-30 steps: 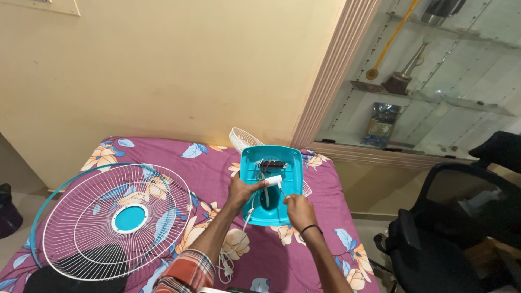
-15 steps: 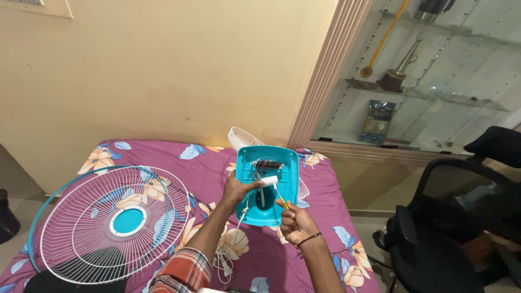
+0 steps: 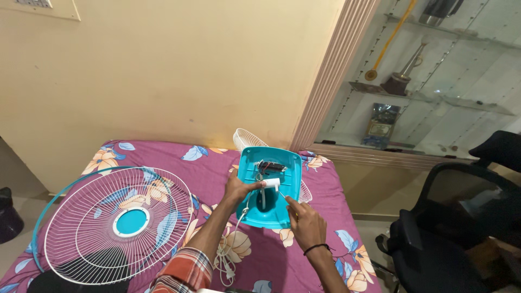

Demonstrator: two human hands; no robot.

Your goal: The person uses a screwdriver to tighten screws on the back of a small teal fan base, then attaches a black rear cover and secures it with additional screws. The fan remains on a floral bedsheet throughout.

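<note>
Person's left hand (image 3: 237, 191) is clenched w/ thumb and fingers around a small white cylindrical part (image 3: 272, 184), prob. a capacitor, holding it inside the upturned teal fan base (image 3: 269, 184). The base lies open side up on the bed (image 3: 206, 163), its hollow showing wires and a dark component (image 3: 271, 165) just beyond the left grip.

Right hand (image 3: 305, 222) sits nearer the person, just right of and below the left grip, closed on a thin screwdriver (image 3: 284, 197); its metal tip reaches up to the white part, handle mostly hidden in the fist. A dark band circles the right wrist (image 3: 313, 248). Left arm wears a plaid sleeve (image 3: 182, 274).

A white power cord (image 3: 230, 247) runs from the base down past the left forearm and coils on the floral purple bedsheet. Far left of both grips lies a white wire fan guard (image 3: 116, 223) w/ a teal centre cap and teal rim. A second white guard (image 3: 247, 139) peeks out behind the base, by the wall. Right of the right grip, off the bed, stands a black office chair (image 3: 456, 228); above it a glass cabinet (image 3: 429, 81) w/ trophies.
</note>
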